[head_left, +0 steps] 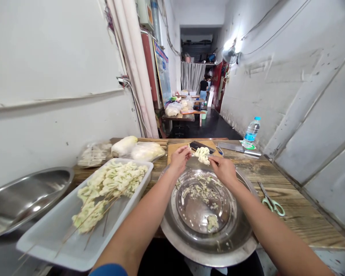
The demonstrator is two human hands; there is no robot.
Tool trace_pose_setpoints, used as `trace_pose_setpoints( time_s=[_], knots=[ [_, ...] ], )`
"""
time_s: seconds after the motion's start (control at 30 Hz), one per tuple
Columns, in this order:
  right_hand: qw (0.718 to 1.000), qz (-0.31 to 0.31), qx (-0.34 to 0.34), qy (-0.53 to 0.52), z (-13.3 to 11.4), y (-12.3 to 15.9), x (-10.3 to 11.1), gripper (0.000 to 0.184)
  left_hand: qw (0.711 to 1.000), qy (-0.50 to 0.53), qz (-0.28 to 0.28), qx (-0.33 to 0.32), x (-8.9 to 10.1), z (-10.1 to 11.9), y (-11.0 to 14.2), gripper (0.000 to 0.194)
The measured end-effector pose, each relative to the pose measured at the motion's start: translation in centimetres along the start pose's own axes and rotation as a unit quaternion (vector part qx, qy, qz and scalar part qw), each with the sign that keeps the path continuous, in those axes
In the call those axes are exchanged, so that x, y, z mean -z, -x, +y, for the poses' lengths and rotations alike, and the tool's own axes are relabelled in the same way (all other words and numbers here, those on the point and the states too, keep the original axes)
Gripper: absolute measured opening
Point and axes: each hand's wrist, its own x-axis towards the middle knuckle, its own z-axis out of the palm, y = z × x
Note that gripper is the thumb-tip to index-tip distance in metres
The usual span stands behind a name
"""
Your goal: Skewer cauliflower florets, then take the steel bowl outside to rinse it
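Note:
Above the far rim of a wide steel basin (209, 257), my right hand (223, 169) pinches a cluster of cauliflower (202, 155); no stick shows in it. My left hand (180, 158) is just left of the cluster, fingers closed, with a small pale bit that looks like cauliflower at its fingertips. Loose florets and crumbs (201, 191) lie in the wet basin, with a larger floret (212, 221) towards its near side. To the left, a white plastic tray (51, 234) holds skewered cauliflower (112, 180) with thin sticks pointing towards me.
Green-handled scissors (271, 201) lie right of the basin. A cleaver (238, 148) and a water bottle (251, 132) are at the back right. Behind my hands are a cardboard sheet (172, 148) and a dark flat object (194, 145). Bagged vegetables (148, 150) and another steel basin (54, 176) are left.

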Motion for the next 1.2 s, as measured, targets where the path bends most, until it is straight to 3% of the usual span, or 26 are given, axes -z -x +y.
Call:
trace_pose_setpoints(
  time_s=[0.47,0.6,1.2],
  knots=[
    [1.0,-0.022,-0.003,0.013,-0.4,0.2,0.4,0.023,0.997,-0.058,-0.033,-0.03,-0.1,0.0,0.2,0.029],
    [1.0,-0.019,-0.002,0.022,-0.4,0.3,0.3,0.024,0.997,-0.06,-0.004,-0.053,0.2,-0.1,-0.2,0.023],
    [0.999,-0.016,-0.011,0.041,-0.6,0.3,0.4,0.025,1.0,-0.019,0.008,0.012,0.4,-0.2,-0.8,0.016]
  ],
)
